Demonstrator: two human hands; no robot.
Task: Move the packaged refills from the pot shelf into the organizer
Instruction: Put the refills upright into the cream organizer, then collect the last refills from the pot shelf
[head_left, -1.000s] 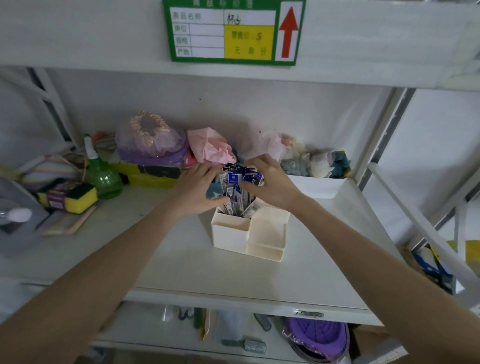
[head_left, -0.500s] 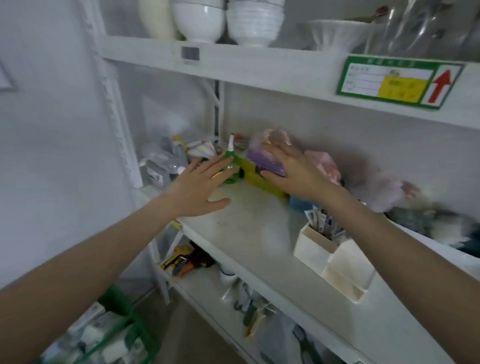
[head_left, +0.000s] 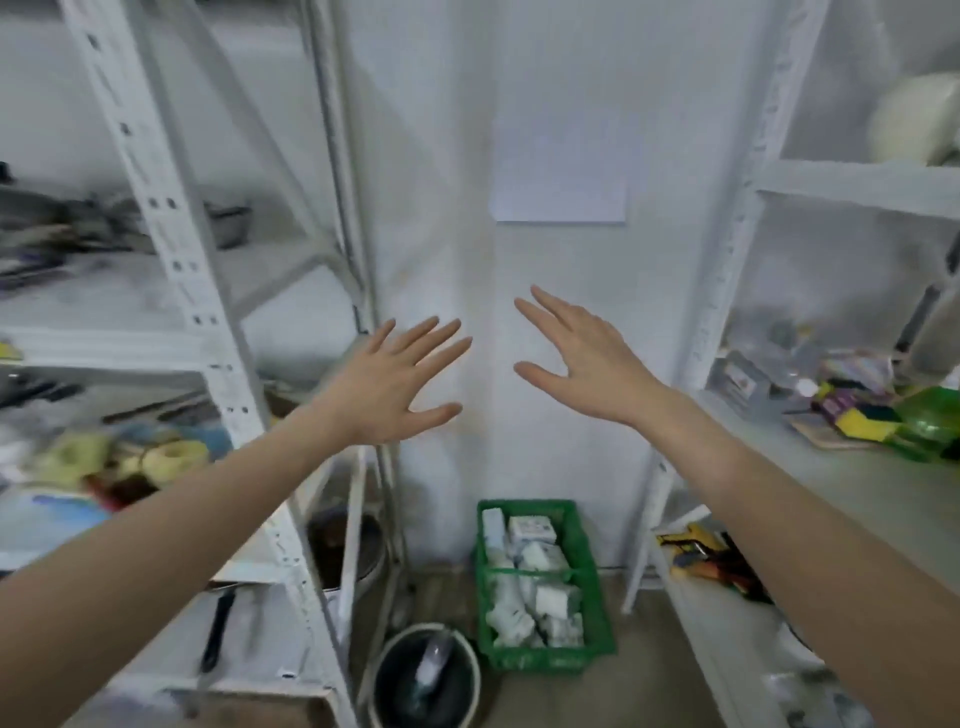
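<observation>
Looking for the packaged refills here, I can't see them or the organizer anywhere. Left hand (head_left: 387, 382) and right hand (head_left: 582, 358) hang in front of the white wall (head_left: 561, 270), fingers spread, holding nothing. My guess: head for the left rack (head_left: 171, 244), spot the packets before reaching, then pinch a few together so none slip.

Both arms out fwd, left hand (head_left: 396, 382) & right hand (head_left: 584, 364) fingers spread, palms down, no grip
</observation>
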